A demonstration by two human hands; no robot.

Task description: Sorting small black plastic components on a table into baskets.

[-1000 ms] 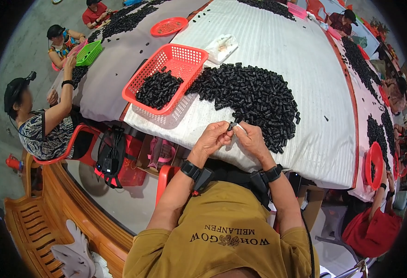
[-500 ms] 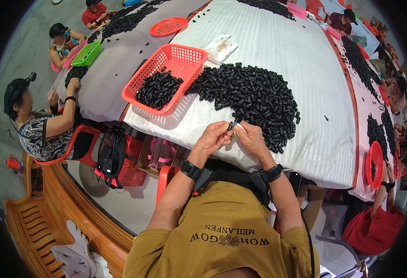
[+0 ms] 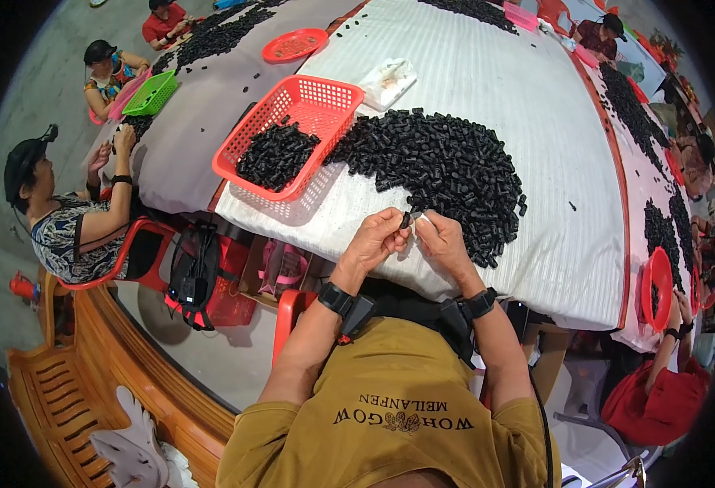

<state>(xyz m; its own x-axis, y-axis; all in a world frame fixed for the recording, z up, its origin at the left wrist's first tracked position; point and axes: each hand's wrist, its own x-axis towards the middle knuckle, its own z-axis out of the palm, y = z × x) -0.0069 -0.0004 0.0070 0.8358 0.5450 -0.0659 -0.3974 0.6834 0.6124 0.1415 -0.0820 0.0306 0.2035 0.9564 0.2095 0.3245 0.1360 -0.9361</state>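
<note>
Just in front of the table's near edge, my left hand (image 3: 378, 241) pinches a small black cylindrical piece (image 3: 406, 220) between thumb and fingers. My right hand (image 3: 444, 246) is closed close beside it, thumb and finger pressed together at a thin greyish thing too small to name. Right beyond both hands spreads a large heap of the same short black pieces (image 3: 455, 163) on the white cloth. To the left of the heap stands a red plastic basket (image 3: 337, 91), its near part filled with black pieces.
A white tissue pack (image 3: 388, 84) lies behind the basket, and a red plastic lid or tray (image 3: 295, 45) farther back. At the left, a co-worker (image 3: 80, 215) sits near a green basket (image 3: 152, 94). A red bowl (image 3: 658, 289) stands at the table's right side.
My hands stay in nearly the same place; the black piece and the greyish thing now show slightly apart. The co-worker at left has raised both hands from the small pile.
</note>
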